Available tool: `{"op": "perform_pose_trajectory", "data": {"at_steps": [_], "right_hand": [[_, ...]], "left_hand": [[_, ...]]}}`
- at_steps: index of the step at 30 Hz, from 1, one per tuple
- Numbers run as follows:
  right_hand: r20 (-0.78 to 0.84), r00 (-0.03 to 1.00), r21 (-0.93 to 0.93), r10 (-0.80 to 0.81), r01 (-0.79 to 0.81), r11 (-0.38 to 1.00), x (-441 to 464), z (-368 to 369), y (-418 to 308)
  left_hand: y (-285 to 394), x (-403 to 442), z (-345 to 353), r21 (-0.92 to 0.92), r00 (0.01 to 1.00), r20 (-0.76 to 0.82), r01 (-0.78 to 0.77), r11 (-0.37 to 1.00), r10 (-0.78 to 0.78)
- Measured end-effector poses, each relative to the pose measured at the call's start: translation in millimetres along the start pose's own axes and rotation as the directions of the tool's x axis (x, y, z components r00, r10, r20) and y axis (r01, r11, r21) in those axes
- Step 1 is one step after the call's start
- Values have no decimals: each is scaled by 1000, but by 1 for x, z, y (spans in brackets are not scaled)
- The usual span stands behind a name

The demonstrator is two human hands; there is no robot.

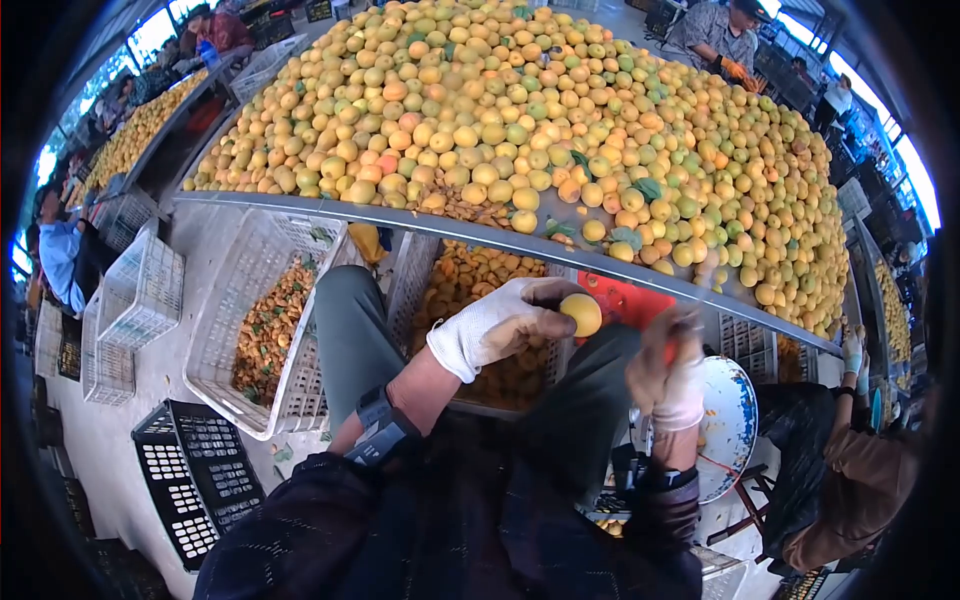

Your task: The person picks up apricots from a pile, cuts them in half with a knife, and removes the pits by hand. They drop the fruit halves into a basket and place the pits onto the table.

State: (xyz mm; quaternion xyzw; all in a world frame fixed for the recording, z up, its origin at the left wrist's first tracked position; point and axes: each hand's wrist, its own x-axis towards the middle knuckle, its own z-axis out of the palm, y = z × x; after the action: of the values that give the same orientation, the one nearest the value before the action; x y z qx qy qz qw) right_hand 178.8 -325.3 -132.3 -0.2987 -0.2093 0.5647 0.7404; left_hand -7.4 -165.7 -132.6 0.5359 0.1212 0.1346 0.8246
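Observation:
My left hand [510,325], in a white glove with soiled fingers, grips a yellow apricot [582,314] between thumb and fingers. To its right, my right hand [668,370], also gloved, is raised and smeared by motion. Its fingers look curled around something with a bit of orange-red, too blurred to name. Below my left hand, between my knees, stands a crate [402,290] filled with cut apricot pieces [470,275]. A red container [625,300] sits behind the two hands, under the table edge. A large heap of whole apricots [500,110] covers the table in front of me.
The metal table edge [480,235] runs across in front. At left are a white crate [215,340] of scraps, stacked crates [130,300] and a black crate [200,480]. A white basin [728,430] stands right, near a seated person [850,480]. Others work around.

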Motion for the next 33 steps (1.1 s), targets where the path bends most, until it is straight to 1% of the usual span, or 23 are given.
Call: {"op": "perform_pose_trajectory", "data": {"at_steps": [1,2,3,4,5,8,9,10,12,16,18,19,22,23,25,26,27,28,29,30,31,32,33], "right_hand": [[0,1000,-9,-2,2,1000,7,4,-3],[-61,976,63,-208,212,975,23,13,-5],[-142,906,128,-399,417,900,35,22,-5],[-153,902,132,-404,424,896,40,33,-3],[-167,861,25,-480,490,871,41,46,-3],[-108,751,-242,-651,615,750,51,75,2],[-125,744,-298,-657,603,740,56,76,7],[-140,737,-352,-662,588,728,58,77,13],[-189,725,-439,-662,541,717,61,81,23],[-175,730,-394,-660,563,727,62,80,36],[-77,779,-364,-622,559,745,62,80,38],[-132,795,-312,-592,534,786,61,84,39],[-98,838,-186,-536,514,838,63,78,44],[-97,840,-188,-534,511,839,64,78,48],[-42,809,-388,-586,528,756,65,78,56],[-43,808,-389,-587,528,755,69,74,60],[-145,777,-425,-613,511,747,76,67,63],[-239,734,-458,-636,492,740,81,64,62],[-209,830,-343,-517,433,834,73,71,54],[-208,832,-342,-514,430,835,75,69,52],[-153,865,-162,-478,455,876,79,66,50],[-89,888,22,-451,455,890,82,63,47],[-178,894,94,-411,432,897,85,62,46]], "left_hand": [[-14,2,7,-343,1000,-18,-26,939,21],[-22,3,9,-341,1000,-12,-27,940,25],[-29,4,9,-434,999,17,40,900,-36],[-36,5,9,-522,994,52,112,845,-100],[-44,10,10,-682,991,68,131,720,-116],[-56,18,13,-759,976,78,189,623,-202],[-47,16,24,-765,961,-4,176,619,-278],[-47,16,25,-768,960,-2,178,615,-280],[-49,15,26,-847,945,15,186,498,-327],[-46,13,26,-870,918,-27,172,461,-395],[-48,14,27,-868,895,-129,105,485,-426],[-48,15,28,-869,896,-129,104,483,-425],[-48,16,29,-902,859,-126,109,418,-496],[-49,15,31,-903,862,-156,74,423,-483],[-52,15,30,-902,863,-184,40,429,-470],[-55,14,28,-861,865,-221,43,506,-450],[-58,14,26,-813,869,-254,47,580,-426],[-58,12,24,-812,871,-252,47,582,-421],[-55,9,22,-785,910,-216,53,618,-353],[-52,4,20,-757,941,-177,58,650,-289],[-48,0,18,-758,939,-178,59,649,-293],[-37,-3,18,-687,964,-181,17,727,-194],[-31,-4,17,-609,980,-175,-36,792,-90]]}}
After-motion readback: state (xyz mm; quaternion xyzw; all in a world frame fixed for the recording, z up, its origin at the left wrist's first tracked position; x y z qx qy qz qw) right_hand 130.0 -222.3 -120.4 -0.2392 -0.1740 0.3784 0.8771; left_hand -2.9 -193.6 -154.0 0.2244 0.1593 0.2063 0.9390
